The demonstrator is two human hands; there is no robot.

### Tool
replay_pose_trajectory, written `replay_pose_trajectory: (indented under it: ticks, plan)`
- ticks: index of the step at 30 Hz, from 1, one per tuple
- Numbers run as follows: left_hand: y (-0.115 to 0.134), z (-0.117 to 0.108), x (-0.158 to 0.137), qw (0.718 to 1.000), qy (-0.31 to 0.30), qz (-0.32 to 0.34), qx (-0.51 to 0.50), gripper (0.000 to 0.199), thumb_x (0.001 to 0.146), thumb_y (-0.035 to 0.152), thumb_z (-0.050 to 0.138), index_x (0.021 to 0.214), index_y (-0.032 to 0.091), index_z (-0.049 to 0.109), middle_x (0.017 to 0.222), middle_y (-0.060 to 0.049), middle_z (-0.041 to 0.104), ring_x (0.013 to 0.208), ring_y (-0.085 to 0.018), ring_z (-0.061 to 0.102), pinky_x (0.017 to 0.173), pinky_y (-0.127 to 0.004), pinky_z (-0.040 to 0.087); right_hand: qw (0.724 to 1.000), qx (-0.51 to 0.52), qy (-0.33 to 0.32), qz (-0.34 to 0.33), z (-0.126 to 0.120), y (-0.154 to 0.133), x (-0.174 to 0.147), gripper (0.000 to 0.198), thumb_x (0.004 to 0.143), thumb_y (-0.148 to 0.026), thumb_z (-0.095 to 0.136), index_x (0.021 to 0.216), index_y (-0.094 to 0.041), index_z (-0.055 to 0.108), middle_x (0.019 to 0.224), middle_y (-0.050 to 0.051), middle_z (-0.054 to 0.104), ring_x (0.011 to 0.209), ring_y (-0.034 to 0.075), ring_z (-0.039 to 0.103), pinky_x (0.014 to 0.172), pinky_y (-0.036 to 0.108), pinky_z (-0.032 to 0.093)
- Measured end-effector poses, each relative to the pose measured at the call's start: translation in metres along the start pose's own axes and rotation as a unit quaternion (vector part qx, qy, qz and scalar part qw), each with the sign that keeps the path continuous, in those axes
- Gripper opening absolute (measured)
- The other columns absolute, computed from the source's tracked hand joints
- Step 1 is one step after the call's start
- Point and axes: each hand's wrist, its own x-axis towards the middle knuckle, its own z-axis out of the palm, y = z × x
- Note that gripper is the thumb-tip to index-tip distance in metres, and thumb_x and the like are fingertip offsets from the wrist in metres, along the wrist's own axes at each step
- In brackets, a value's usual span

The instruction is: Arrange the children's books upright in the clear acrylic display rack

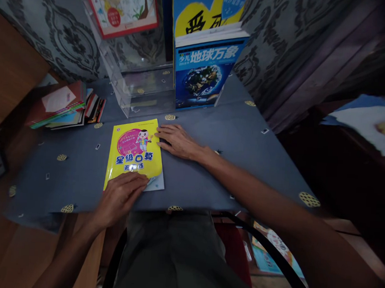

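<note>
A yellow workbook point(136, 147) with a pink circle and a cartoon child on its cover lies on the dark blue-grey tablecloth point(203, 179). Its lower right cover corner curls up, showing a pale page point(158, 183) beneath. My left hand point(120, 196) rests over the lower edge of the book, fingers bent on the cover and closed around that edge beside the lifted corner. At the upper right edge lies my right hand point(178, 141), its fingers stretched out flat and their tips touching the cover.
Behind the book stands a clear acrylic rack point(126, 98) with a blue earth book point(201, 77) and a red-bordered book point(128, 25). A stack of books point(67, 106) sits at the back left. Picture books point(277, 249) lie below the table at right, near a black chair arm point(264, 242).
</note>
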Motion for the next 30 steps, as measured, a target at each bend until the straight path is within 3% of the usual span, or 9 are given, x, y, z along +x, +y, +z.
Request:
replay_pose_trajectory:
  ticks: [5, 11, 14, 18, 23, 26, 30]
  plan:
    - [0.002, 0.001, 0.0, 1.0, 0.0, 0.006, 0.008, 0.022, 0.1, 0.021, 0.051, 0.108, 0.02, 0.071, 0.101, -0.007, 0.075, 0.093, -0.019, 0.071, 0.08, -0.036, 0.06, 1.0, -0.01, -0.013, -0.002, -0.003, -0.011, -0.007, 0.041, 0.099, -0.038, 0.055, 0.131, -0.013, 0.06, 0.146, 0.017, 0.055, 0.142, 0.029, 0.042, 0.116, 0.052, 0.03]
    - [0.007, 0.006, -0.002, 0.998, -0.003, 0.022, 0.061, 0.017, 0.099, 0.019, 0.054, 0.105, 0.019, 0.07, 0.101, -0.006, 0.074, 0.092, -0.019, 0.07, 0.084, -0.038, 0.058, 0.998, -0.021, -0.061, -0.007, -0.003, -0.034, -0.025, 0.089, 0.085, -0.071, 0.06, 0.145, -0.007, 0.043, 0.156, 0.027, 0.038, 0.149, 0.039, 0.028, 0.119, 0.06, 0.021]
    - [0.006, 0.008, -0.004, 0.997, 0.004, 0.029, 0.067, 0.017, 0.099, 0.018, 0.053, 0.104, 0.019, 0.069, 0.099, -0.006, 0.074, 0.091, -0.019, 0.069, 0.082, -0.037, 0.057, 0.997, -0.002, -0.08, -0.015, 0.001, -0.039, -0.035, 0.104, 0.078, -0.078, 0.061, 0.148, -0.004, 0.037, 0.158, 0.029, 0.031, 0.15, 0.042, 0.022, 0.121, 0.062, 0.016]
    - [0.005, 0.011, -0.005, 0.997, 0.017, 0.029, 0.065, 0.015, 0.098, 0.018, 0.053, 0.102, 0.018, 0.068, 0.1, -0.005, 0.073, 0.091, -0.019, 0.068, 0.081, -0.037, 0.056, 0.996, 0.022, -0.085, -0.024, 0.005, -0.043, -0.042, 0.114, 0.071, -0.078, 0.067, 0.153, -0.008, 0.031, 0.161, 0.027, 0.028, 0.151, 0.044, 0.018, 0.121, 0.064, 0.013]
    - [0.006, 0.015, -0.005, 0.998, 0.031, 0.015, 0.059, 0.018, 0.1, 0.018, 0.049, 0.099, 0.019, 0.067, 0.095, -0.005, 0.071, 0.088, -0.019, 0.066, 0.078, -0.035, 0.054, 0.993, 0.019, -0.112, -0.01, 0.002, -0.044, -0.044, 0.117, 0.074, -0.081, 0.062, 0.155, -0.004, 0.028, 0.162, 0.029, 0.024, 0.153, 0.041, 0.015, 0.124, 0.06, 0.01]
    - [-0.005, 0.015, -0.003, 0.998, 0.009, -0.002, 0.067, 0.021, 0.099, 0.019, 0.048, 0.11, 0.021, 0.067, 0.106, -0.008, 0.07, 0.1, -0.021, 0.064, 0.086, -0.037, 0.052, 0.993, 0.019, -0.112, -0.006, 0.002, -0.044, -0.043, 0.119, 0.072, -0.082, 0.062, 0.156, -0.004, 0.028, 0.162, 0.028, 0.022, 0.152, 0.041, 0.016, 0.124, 0.059, 0.01]
    - [-0.042, 0.011, 0.006, 0.995, 0.0, -0.03, 0.099, 0.031, 0.1, 0.025, 0.048, 0.128, 0.023, 0.061, 0.123, -0.011, 0.065, 0.115, -0.023, 0.06, 0.098, -0.042, 0.049, 0.992, 0.016, -0.124, 0.002, 0.002, -0.043, -0.041, 0.121, 0.071, -0.083, 0.062, 0.156, -0.005, 0.028, 0.163, 0.027, 0.02, 0.153, 0.041, 0.015, 0.123, 0.06, 0.01]
